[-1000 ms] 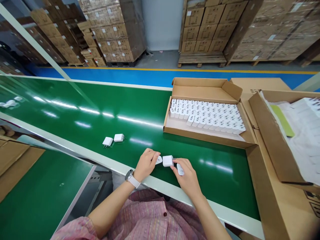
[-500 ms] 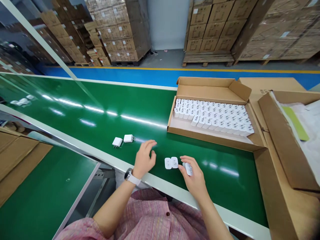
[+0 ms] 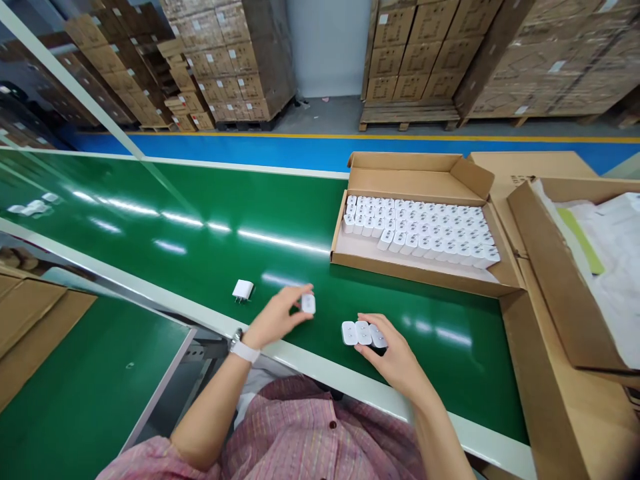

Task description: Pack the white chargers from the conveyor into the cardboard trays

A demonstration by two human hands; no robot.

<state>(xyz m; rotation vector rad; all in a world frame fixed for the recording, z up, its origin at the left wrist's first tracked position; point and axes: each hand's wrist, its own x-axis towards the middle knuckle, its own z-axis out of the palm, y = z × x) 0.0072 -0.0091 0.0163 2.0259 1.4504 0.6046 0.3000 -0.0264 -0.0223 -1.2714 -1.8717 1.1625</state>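
Between my left hand's thumb and fingers is a white plug-in charger, held just above the green belt. To its right, my right hand has its thumb and fingers around a short row of three white chargers. They stand side by side with their pin ends facing up, and the rightmost is partly covered by the fingers. Left of my left hand lies a single white charger, its pins toward me. Beyond my right hand an open cardboard box holds packed rows of chargers.
At the right stands a cardboard carton with white wrapping inside. More small white items lie at the belt's far left. A pale metal rail runs along the near edge. Pallets of stacked cartons stand behind.
My left hand has picked up one of the two loose chargers on the left and brought it rightward. My right hand's charger has joined the other two in a row.
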